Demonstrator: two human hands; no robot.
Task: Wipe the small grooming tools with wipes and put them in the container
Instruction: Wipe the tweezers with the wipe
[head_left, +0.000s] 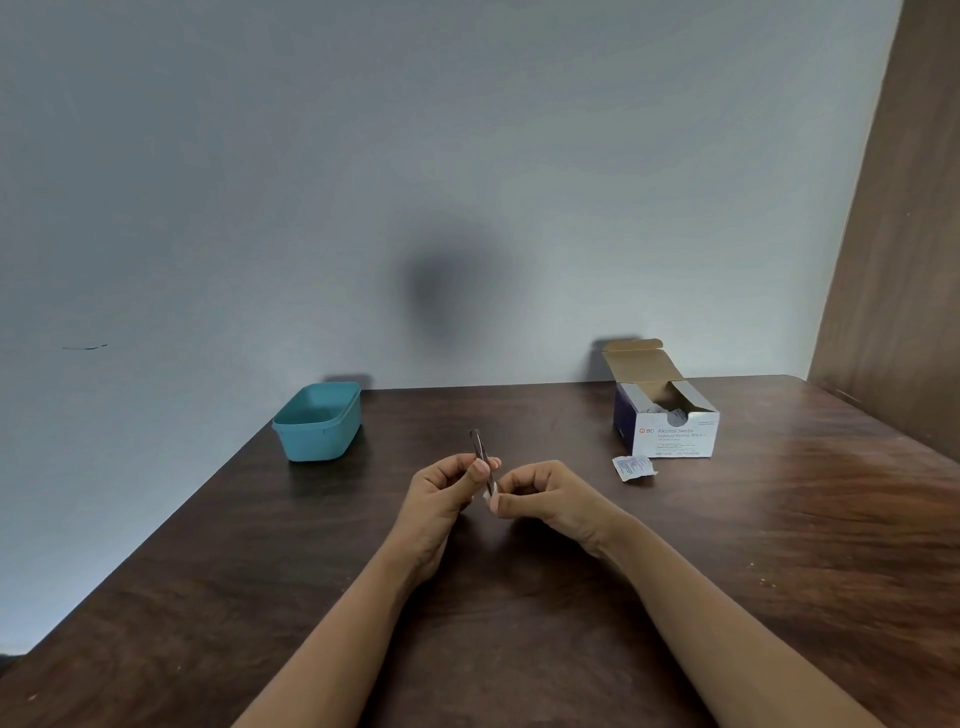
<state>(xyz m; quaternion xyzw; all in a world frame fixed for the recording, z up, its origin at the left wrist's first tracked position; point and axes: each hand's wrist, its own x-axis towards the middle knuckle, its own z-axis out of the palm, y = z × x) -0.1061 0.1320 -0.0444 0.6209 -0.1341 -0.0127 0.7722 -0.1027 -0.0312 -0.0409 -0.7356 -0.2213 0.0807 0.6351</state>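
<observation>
A dark wooden table (727, 545) meets a grey wall (363, 182). The left hand (447, 496) pinches tweezers (479, 448); the right hand (545, 499) pinches a wipe (492, 491) around their lower end.

One counter (208, 571) is in view. There are two hands, a left hand (441, 493) and a right hand (550, 499). There is one slim dark grooming tool (479, 447) and one small white wipe (492, 491). There is one teal container (317, 441), one opened box of alcohol swabs (670, 434) and one torn swab wrapper (634, 466). How many swabs sit inside the box cannot be told.
</observation>
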